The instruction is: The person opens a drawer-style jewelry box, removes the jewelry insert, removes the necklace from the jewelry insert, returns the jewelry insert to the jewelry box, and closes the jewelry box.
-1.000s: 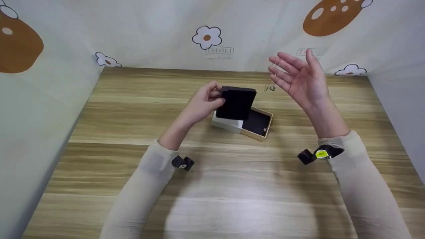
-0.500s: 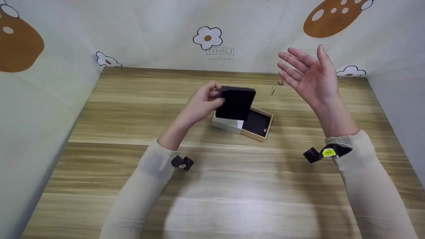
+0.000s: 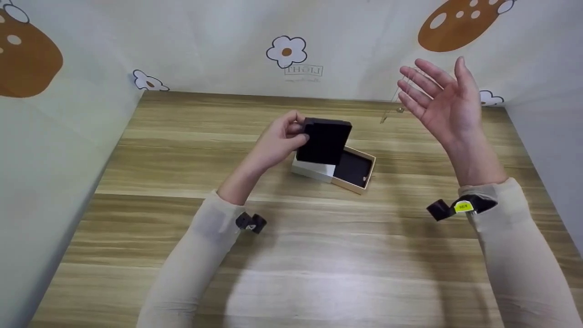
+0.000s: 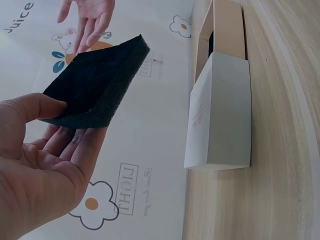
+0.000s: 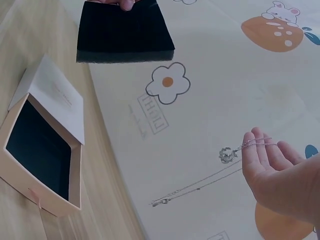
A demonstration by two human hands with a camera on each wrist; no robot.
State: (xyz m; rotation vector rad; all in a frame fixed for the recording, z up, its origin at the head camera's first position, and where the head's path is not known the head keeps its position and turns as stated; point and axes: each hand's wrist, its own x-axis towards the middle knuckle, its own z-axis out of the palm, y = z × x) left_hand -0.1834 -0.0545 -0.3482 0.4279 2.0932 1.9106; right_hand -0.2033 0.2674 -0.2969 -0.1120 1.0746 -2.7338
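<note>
The left hand (image 3: 278,146) pinches a black foam pad (image 3: 323,142) by its left edge, thumb on the near face; the left wrist view shows the foam's rough side (image 4: 120,80). Beneath and behind the pad lies a box with a white sleeve (image 3: 314,171) and a beige-edged drawer (image 3: 350,186) pulled partly out, dark inside. The right hand (image 3: 446,100) is raised, palm up, its fingers extended. A thin silver necklace hangs over those fingers; its round pendant (image 5: 228,155) and clasp end (image 5: 161,202) dangle beside them.
A wood-grain table (image 3: 182,150) spans the view, with a printed cloth (image 3: 218,54) rising behind it and at the sides. A small ribbon tab (image 5: 35,196) sits on the drawer's end.
The right hand has moved right and slightly away from the body, carrying the dangling necklace, which has swung. The left hand and black pad have stayed in place, as has the box.
</note>
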